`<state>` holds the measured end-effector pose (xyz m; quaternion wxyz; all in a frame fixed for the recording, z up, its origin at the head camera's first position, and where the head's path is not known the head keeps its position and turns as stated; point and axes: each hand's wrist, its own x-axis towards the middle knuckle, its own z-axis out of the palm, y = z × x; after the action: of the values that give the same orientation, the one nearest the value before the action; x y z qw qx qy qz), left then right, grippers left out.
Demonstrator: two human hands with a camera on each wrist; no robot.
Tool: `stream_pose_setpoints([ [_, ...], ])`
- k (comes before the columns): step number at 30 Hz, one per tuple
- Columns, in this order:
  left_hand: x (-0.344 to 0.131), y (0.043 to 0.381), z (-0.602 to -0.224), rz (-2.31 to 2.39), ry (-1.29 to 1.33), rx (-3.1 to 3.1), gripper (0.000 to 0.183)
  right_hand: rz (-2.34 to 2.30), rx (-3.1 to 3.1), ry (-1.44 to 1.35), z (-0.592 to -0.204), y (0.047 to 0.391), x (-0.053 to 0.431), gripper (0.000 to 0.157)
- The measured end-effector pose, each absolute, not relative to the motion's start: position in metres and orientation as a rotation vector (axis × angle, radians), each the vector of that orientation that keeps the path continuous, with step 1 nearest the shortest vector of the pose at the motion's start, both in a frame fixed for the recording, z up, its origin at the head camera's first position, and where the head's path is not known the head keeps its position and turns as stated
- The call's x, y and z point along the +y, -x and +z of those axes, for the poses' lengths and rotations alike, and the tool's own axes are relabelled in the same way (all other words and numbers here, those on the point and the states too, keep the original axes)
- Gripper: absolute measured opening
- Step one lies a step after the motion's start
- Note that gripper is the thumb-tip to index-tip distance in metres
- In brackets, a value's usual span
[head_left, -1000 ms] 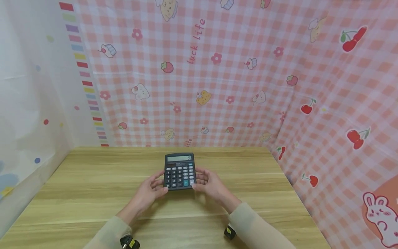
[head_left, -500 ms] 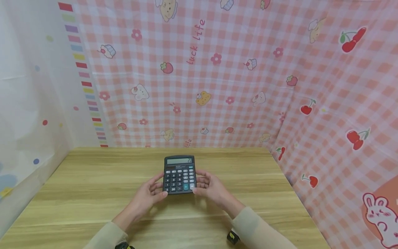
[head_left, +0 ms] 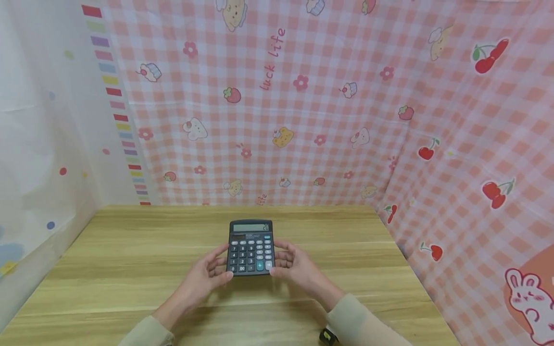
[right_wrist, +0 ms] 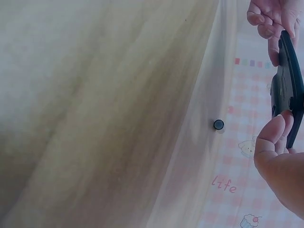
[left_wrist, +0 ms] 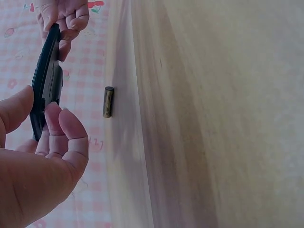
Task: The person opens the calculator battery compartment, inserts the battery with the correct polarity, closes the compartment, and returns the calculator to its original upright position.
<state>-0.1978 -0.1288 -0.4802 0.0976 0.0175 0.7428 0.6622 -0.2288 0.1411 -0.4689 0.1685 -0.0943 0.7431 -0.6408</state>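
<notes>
— What do your hands hold, operator?
— A black calculator (head_left: 251,254), pinched between your left hand (head_left: 202,275) and right hand (head_left: 299,270) above the tabletop (head_left: 130,254), lower center of the head view, its display (head_left: 250,228) reading 20.
— And nearby?
— A small dark cylinder (left_wrist: 109,101), left of center in your left-wrist view.

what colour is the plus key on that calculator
Teal. The plus key on the calculator shows best in the head view.

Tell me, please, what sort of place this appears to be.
Probably a small, screened-off tabletop work booth: a wood-grain table, pink checked cloth behind it and white printed cloth along its left side.
</notes>
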Motion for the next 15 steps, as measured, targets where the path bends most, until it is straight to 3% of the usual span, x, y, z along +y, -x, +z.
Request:
stream_pose_setpoints([
  [15,-0.1296,0.191,-0.482,1.937,-0.054,2.243,0.082,-1.85,2.079,0.287,-0.4696,0.2207,0.144,0.082],
])
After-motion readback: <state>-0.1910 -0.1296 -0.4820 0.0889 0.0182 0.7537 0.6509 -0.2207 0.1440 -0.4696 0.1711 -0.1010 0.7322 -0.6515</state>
